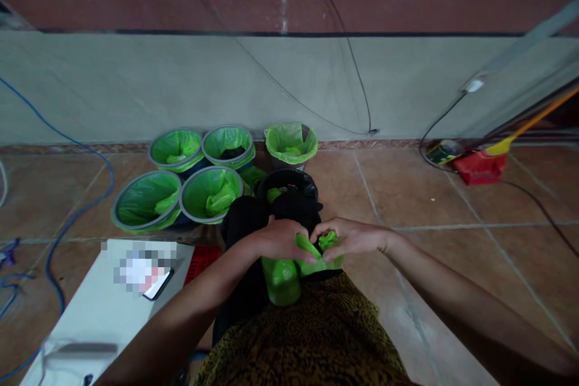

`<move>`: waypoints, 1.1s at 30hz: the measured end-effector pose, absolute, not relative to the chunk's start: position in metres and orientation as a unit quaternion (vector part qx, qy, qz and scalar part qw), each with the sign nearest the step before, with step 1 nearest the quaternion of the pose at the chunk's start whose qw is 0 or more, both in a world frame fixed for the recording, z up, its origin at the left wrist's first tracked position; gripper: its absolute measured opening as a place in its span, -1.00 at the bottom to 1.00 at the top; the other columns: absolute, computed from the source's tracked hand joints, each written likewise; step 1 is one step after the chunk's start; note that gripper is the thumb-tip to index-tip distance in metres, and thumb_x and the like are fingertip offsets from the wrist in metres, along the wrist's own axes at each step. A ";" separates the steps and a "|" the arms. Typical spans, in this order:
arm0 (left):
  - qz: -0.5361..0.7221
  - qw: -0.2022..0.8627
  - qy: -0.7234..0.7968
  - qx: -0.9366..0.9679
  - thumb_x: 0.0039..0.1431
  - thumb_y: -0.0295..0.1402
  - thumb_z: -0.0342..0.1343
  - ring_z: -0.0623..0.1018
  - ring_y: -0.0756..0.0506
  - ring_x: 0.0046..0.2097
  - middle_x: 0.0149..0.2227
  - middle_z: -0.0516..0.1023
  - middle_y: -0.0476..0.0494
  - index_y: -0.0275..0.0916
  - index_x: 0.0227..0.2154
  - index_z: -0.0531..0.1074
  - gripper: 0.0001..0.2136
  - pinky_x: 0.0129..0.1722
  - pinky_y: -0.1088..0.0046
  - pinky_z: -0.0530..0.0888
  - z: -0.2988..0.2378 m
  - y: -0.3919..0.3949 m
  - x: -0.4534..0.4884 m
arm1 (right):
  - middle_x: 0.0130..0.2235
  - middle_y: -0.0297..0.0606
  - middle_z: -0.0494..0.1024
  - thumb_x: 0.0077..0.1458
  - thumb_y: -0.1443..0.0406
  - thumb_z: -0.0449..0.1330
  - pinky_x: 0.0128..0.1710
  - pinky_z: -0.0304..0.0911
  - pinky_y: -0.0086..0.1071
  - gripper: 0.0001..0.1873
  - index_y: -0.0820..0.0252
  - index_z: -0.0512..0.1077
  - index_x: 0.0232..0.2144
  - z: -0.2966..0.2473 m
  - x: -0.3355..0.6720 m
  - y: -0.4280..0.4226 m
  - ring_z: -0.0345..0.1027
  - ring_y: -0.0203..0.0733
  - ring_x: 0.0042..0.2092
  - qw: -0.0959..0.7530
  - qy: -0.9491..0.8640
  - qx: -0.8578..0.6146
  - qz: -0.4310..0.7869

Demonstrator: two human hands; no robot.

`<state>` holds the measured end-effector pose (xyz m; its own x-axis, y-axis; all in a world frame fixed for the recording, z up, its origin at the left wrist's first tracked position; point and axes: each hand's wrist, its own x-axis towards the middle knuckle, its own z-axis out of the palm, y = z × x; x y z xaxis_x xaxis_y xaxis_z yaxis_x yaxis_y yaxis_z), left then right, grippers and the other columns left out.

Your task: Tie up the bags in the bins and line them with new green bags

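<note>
My left hand point(281, 239) and my right hand point(347, 236) meet in front of me, both closed on a bright green plastic bag point(284, 277) that hangs down over my lap. Fingers of both hands pinch its bunched top edge. Right behind the hands stands a bin lined with a black bag point(289, 186), with black plastic point(246, 217) draped toward me. Several grey-rimmed bins with green liners stand beyond: point(145, 200), point(211, 194), point(176, 148), point(227, 145), point(291, 143).
A white surface point(90, 307) with a phone point(157, 284) on it lies at my left, next to a red crate point(201, 260). A blue cable point(81, 205) trails over the tiled floor at left. A red dustpan point(479, 166) and black cords lie by the wall at right.
</note>
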<state>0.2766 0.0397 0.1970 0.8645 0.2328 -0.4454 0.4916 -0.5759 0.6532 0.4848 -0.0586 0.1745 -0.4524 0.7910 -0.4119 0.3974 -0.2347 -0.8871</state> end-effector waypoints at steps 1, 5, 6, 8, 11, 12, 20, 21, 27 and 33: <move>-0.172 0.405 0.209 0.873 -0.02 0.00 0.32 0.56 -0.27 -0.06 -0.21 0.64 -0.13 -0.16 -0.20 0.60 -0.60 0.21 -0.09 0.18 0.201 0.037 0.279 | -0.21 -0.36 0.59 -0.10 0.13 0.45 -0.23 0.26 -0.44 -0.51 0.14 0.56 -0.09 0.173 0.484 -0.059 0.39 -0.29 -0.23 0.149 -0.598 -0.496 0.612; -0.202 0.386 0.195 0.879 -0.02 0.02 0.31 0.57 -0.31 -0.06 -0.29 0.64 -0.12 -0.14 -0.28 0.64 -0.64 0.25 -0.25 0.04 0.210 0.023 0.290 | -0.32 -0.41 0.57 -0.10 0.23 0.43 -0.33 0.24 -0.49 -0.62 0.16 0.58 -0.17 0.172 0.486 -0.061 0.36 -0.36 -0.34 0.114 -0.585 -0.506 0.624; -0.202 0.382 0.188 0.882 -0.01 -0.02 0.31 0.58 -0.31 -0.07 -0.32 0.64 -0.12 -0.14 -0.34 0.64 -0.69 0.24 -0.27 0.05 0.210 0.020 0.292 | -0.33 -0.41 0.57 -0.10 0.24 0.42 -0.34 0.24 -0.50 -0.65 0.17 0.59 -0.19 0.174 0.487 -0.061 0.36 -0.36 -0.35 0.109 -0.584 -0.505 0.627; -0.194 0.379 0.173 0.888 0.03 -0.13 0.29 0.59 -0.30 -0.11 -0.40 0.62 -0.12 -0.16 -0.43 0.64 -0.80 0.22 -0.28 0.09 0.208 0.015 0.295 | -0.34 -0.40 0.58 -0.06 0.22 0.40 -0.35 0.24 -0.50 -0.70 0.18 0.61 -0.22 0.178 0.488 -0.061 0.36 -0.36 -0.36 0.101 -0.590 -0.497 0.628; -0.178 0.380 0.170 0.892 0.08 -0.24 0.24 0.57 -0.23 -0.17 -0.46 0.60 -0.11 -0.17 -0.49 0.62 -0.84 0.23 -0.22 0.13 0.204 0.012 0.295 | -0.39 -0.40 0.58 0.00 0.19 0.36 -0.37 0.23 -0.50 -0.77 0.20 0.63 -0.29 0.180 0.486 -0.060 0.33 -0.38 -0.40 0.087 -0.610 -0.480 0.625; -0.173 0.384 0.170 0.891 0.10 -0.24 0.23 0.56 -0.21 -0.18 -0.46 0.59 -0.11 -0.18 -0.50 0.62 -0.83 0.24 -0.18 0.14 0.203 0.012 0.295 | -0.42 -0.41 0.57 0.02 0.18 0.35 -0.39 0.21 -0.50 -0.78 0.21 0.64 -0.32 0.180 0.485 -0.061 0.31 -0.38 -0.43 0.083 -0.613 -0.475 0.626; -0.172 0.392 0.168 0.888 0.08 -0.39 0.16 0.48 -0.10 -0.30 -0.53 0.52 -0.04 -0.22 -0.57 0.54 -0.84 0.17 -0.14 0.18 0.202 0.022 0.288 | -0.48 -0.41 0.53 0.08 0.14 0.31 -0.40 0.18 -0.47 -0.76 0.18 0.66 -0.35 0.174 0.491 -0.069 0.25 -0.38 -0.46 0.087 -0.619 -0.490 0.607; -0.171 0.383 0.177 0.890 0.08 -0.38 0.17 0.48 -0.10 -0.29 -0.53 0.52 -0.04 -0.22 -0.57 0.54 -0.84 0.16 -0.07 0.20 0.202 0.025 0.286 | -0.47 -0.40 0.55 0.08 0.13 0.32 -0.40 0.18 -0.46 -0.76 0.17 0.65 -0.35 0.176 0.496 -0.071 0.26 -0.37 -0.45 0.089 -0.617 -0.496 0.605; -0.102 0.327 0.240 0.908 0.08 -0.09 0.23 0.44 -0.30 0.11 -0.01 0.57 -0.15 -0.08 -0.14 0.59 -0.68 0.25 -0.16 0.09 0.203 0.023 0.258 | -0.48 -0.39 0.49 0.08 -0.03 0.30 -0.38 0.18 -0.43 -0.60 0.20 0.59 -0.44 0.185 0.523 -0.083 0.26 -0.34 -0.43 0.158 -0.562 -0.545 0.602; -0.141 0.252 0.307 0.907 -0.24 -0.06 0.43 0.15 -0.53 0.36 0.46 -0.09 -0.43 -0.12 0.34 0.18 0.02 0.26 -0.25 0.16 0.196 -0.005 0.220 | -0.46 -0.30 0.50 0.03 -0.11 0.30 -0.44 0.19 -0.40 -0.52 0.21 0.58 -0.41 0.169 0.528 -0.094 0.32 -0.25 -0.42 0.271 -0.464 -0.654 0.533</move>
